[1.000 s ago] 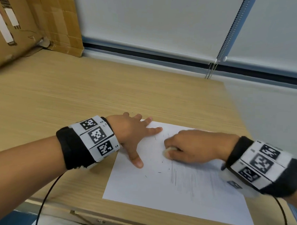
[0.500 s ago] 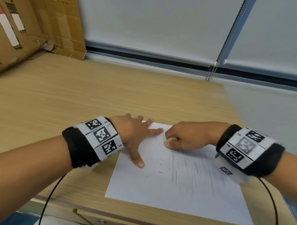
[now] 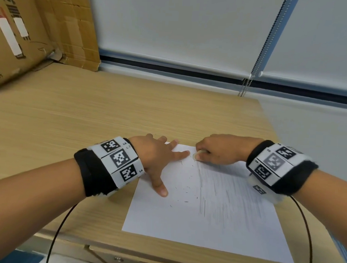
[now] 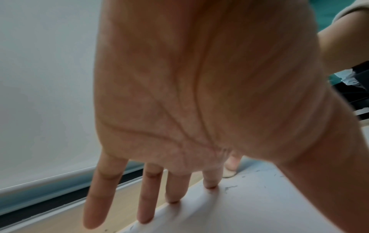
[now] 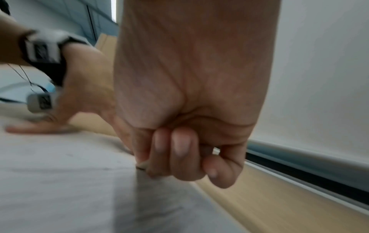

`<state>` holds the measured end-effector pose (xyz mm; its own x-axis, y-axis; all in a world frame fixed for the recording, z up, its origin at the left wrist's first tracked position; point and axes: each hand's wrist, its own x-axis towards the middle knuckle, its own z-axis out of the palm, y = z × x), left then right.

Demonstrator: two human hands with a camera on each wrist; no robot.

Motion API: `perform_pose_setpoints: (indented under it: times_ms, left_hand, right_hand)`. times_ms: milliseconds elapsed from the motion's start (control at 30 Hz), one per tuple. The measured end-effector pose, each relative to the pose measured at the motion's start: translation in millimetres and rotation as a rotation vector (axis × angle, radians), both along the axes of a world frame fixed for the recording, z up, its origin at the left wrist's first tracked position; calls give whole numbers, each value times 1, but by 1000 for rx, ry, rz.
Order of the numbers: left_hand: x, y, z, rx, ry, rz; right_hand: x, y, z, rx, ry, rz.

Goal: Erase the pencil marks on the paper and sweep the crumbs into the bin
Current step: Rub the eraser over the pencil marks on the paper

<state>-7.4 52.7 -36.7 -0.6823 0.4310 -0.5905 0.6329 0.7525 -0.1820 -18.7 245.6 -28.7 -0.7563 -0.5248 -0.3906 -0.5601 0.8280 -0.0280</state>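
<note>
A white sheet of paper (image 3: 214,227) lies on the wooden desk (image 3: 90,112), with grey pencil marks (image 3: 231,196) across its right half. Dark eraser crumbs (image 3: 186,190) are scattered left of the shading. My left hand (image 3: 158,158) lies flat with spread fingers on the paper's upper left corner, and its fingertips (image 4: 209,184) press the sheet's edge. My right hand (image 3: 221,150) pinches a small pale eraser (image 3: 200,154) at the paper's top edge, close to the left index finger. In the right wrist view the eraser (image 5: 142,165) shows only as a sliver under the curled fingers (image 5: 179,151).
Cardboard boxes (image 3: 34,28) stand at the desk's back left. A white roller blind with a bead chain (image 3: 251,73) hangs behind the desk. The desk's right edge (image 3: 267,122) runs close to the paper. A black cable (image 3: 57,233) hangs from my left wrist over the front edge.
My right hand has slid the eraser up the paper, from about the middle to the top edge. The left hand stays pressed on the sheet.
</note>
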Motion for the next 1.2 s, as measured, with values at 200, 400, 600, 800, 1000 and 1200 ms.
perform_pose_setpoints:
  times_ms: [200, 400, 600, 800, 1000, 1200]
  left_hand:
    - [0, -1, -1, 7, 0, 5]
    - [2, 1, 2, -5, -10, 6]
    - [2, 1, 1, -14, -12, 6]
    - [0, 1, 0, -10, -19, 11]
    - [0, 0, -2, 8, -17, 19]
    - [0, 0, -2, 2, -15, 27]
  right_hand:
    - [23, 5, -5, 27, -29, 12]
    - [6, 7, -11, -33, 87, -49]
    - [26, 9, -3, 13, -21, 17]
    - [12, 4, -5, 21, 111, 12]
    - [29, 6, -1, 47, 38, 56]
    - [28, 6, -6, 82, 128, 78]
